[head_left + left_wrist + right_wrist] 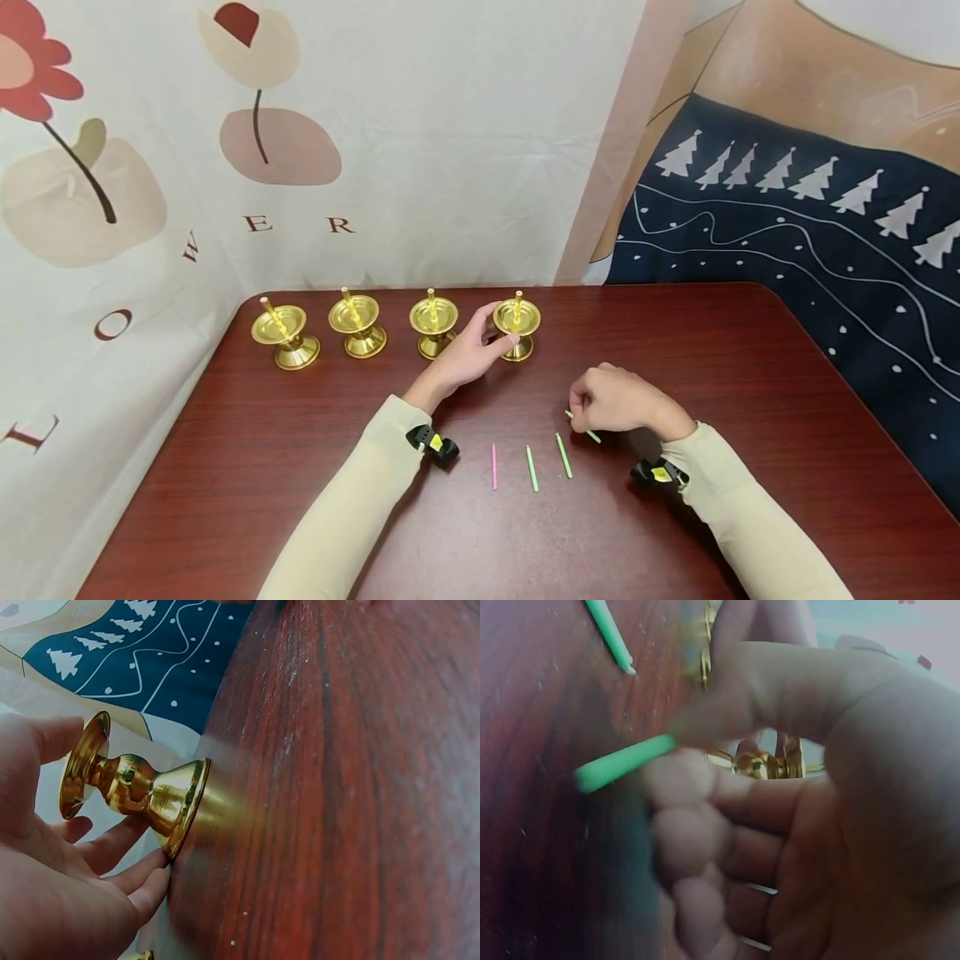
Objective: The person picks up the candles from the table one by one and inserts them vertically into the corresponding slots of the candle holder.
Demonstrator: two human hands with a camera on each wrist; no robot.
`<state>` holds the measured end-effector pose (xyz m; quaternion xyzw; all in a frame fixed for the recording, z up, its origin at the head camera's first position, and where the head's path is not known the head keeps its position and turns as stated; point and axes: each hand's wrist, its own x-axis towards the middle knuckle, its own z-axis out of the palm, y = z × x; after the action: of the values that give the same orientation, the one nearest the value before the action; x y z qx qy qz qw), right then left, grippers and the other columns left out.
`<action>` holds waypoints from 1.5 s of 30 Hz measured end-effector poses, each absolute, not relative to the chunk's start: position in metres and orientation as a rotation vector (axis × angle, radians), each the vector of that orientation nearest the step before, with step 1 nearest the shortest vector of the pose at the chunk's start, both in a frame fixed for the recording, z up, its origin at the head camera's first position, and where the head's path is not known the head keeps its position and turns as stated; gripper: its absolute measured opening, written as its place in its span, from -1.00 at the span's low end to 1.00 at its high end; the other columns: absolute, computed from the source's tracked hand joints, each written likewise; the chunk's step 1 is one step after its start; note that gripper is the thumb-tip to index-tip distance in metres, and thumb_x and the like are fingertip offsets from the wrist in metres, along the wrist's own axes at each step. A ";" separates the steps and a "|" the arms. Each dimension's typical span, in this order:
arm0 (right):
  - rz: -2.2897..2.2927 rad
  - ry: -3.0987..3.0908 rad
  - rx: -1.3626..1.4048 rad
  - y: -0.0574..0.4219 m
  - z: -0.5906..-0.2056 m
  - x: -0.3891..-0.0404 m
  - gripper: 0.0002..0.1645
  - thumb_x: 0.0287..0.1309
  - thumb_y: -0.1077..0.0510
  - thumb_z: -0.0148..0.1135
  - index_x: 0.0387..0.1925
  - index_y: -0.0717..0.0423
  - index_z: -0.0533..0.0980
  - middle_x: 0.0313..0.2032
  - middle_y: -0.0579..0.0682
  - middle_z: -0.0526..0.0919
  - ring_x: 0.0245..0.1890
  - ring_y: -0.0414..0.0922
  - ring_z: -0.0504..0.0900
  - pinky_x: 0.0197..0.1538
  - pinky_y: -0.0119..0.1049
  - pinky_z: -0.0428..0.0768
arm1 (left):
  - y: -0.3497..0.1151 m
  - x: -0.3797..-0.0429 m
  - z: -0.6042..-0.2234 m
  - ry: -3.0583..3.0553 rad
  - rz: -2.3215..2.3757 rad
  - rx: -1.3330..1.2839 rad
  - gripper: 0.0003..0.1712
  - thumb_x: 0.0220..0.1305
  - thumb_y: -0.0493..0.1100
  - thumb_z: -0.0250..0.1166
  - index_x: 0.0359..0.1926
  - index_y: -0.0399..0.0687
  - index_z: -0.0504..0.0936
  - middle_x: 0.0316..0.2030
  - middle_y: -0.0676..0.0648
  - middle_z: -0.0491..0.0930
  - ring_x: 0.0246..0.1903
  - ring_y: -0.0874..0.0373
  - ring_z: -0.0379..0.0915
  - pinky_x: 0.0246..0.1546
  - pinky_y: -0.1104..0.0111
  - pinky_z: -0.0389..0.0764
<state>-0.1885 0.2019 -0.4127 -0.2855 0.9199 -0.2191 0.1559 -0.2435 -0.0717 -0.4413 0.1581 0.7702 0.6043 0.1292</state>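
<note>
1. L arm: reaches fwd from lower L, forearm slanting up & R. L hand (468, 346) palm turned R, thumb at dish rim, fingers bent behind stem & base; grasping the R-most holder (517, 319).
2. That holder: upright on table (450, 550), at R end of a row of four gold ones.
3. R arm: comes in from lower R, forearm angled up & L. R hand (618, 398) back up, fingers pointing L & down, low over table.
4. R hand pinches a green candle (592, 436) betw. thumb & index; other fingers curled in (wrist view a bit blurred). One end sticks out past fingertips.
5. Just L of R hand, on table: two more green sticks (564, 456), then a pink one (494, 467), approx. parallel, apart.
6. Both wrists: black straps (660, 474) over pale sleeves (345, 508).
</note>
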 end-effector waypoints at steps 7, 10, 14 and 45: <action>-0.985 2.691 -0.849 0.209 -0.406 -0.201 -0.82 0.07 0.27 0.33 -0.47 -0.10 0.59 -0.56 -0.27 0.51 -0.49 -0.23 0.49 -0.35 -0.31 0.42 | -0.070 -0.244 -0.440 2.251 1.748 0.462 -0.19 0.66 -0.12 0.29 0.72 -0.09 0.12 0.55 -0.29 0.37 0.60 -0.18 0.22 0.53 -0.04 0.35; -1.205 2.696 -0.819 0.210 -0.404 -0.205 -0.78 0.13 0.35 0.30 -0.42 -0.06 0.59 -0.51 -0.18 0.59 -0.45 -0.15 0.55 -0.34 -0.29 0.48 | -0.068 -0.245 -0.441 2.247 1.751 0.474 -0.20 0.66 -0.13 0.29 0.71 -0.11 0.13 0.53 -0.28 0.40 0.59 -0.16 0.25 0.52 -0.02 0.38; -1.473 2.660 -0.761 0.208 -0.400 -0.211 -0.76 0.22 0.44 0.23 -0.38 0.03 0.58 -0.42 0.01 0.70 -0.43 -0.06 0.59 -0.37 -0.30 0.56 | -0.065 -0.243 -0.442 2.237 1.747 0.484 -0.20 0.65 -0.13 0.30 0.70 -0.12 0.14 0.51 -0.29 0.43 0.57 -0.16 0.28 0.51 -0.01 0.38; -2.082 2.773 -0.708 0.167 -0.381 -0.237 -0.94 0.39 0.33 0.44 -0.22 0.28 0.68 -0.25 0.13 0.81 -0.31 -0.17 0.72 -0.15 -0.46 0.70 | -0.050 -0.229 -0.439 2.282 1.649 0.579 -0.24 0.62 -0.05 0.34 0.66 -0.06 0.24 0.44 -0.25 0.55 0.48 -0.10 0.43 0.52 -0.02 0.37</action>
<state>-0.2367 0.1671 -0.3809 -0.1962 0.7681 -0.5766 -0.1974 -0.2286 -0.0502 -0.4394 0.1996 0.7868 0.5686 0.1332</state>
